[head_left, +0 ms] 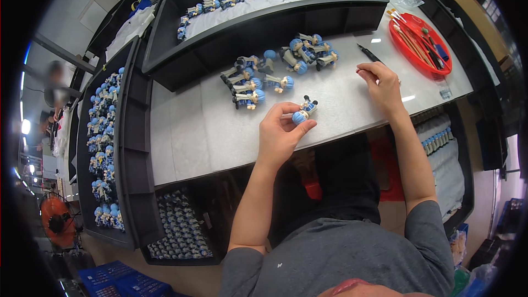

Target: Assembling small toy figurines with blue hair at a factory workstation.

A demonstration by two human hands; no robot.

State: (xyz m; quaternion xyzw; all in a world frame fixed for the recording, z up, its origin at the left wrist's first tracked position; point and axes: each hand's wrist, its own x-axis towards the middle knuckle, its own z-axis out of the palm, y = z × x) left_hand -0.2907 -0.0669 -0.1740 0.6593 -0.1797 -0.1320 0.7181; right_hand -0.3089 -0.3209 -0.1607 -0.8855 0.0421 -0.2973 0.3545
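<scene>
My left hand (278,135) is closed around a small blue-haired figurine (300,116), held by its head end just above the near part of the worktable (192,148). The figurine's dark feet point away to the upper right. To the right, my right hand (382,88) hovers over the table with thumb and forefinger pinched together. A tiny dark reddish bit shows at those fingertips, too small to name. Beyond my hands lies a loose cluster of similar figurines (286,82), on their sides. A black pen-like tool (368,53) rests near my right hand.
A black tray (264,19) with rows of figurines spans the back. Another full black tray (129,132) stands at the left. A red oval dish (408,41) holds brushes and sticks at the right. Below the table are more trays, one with figurines on white cloth (445,170).
</scene>
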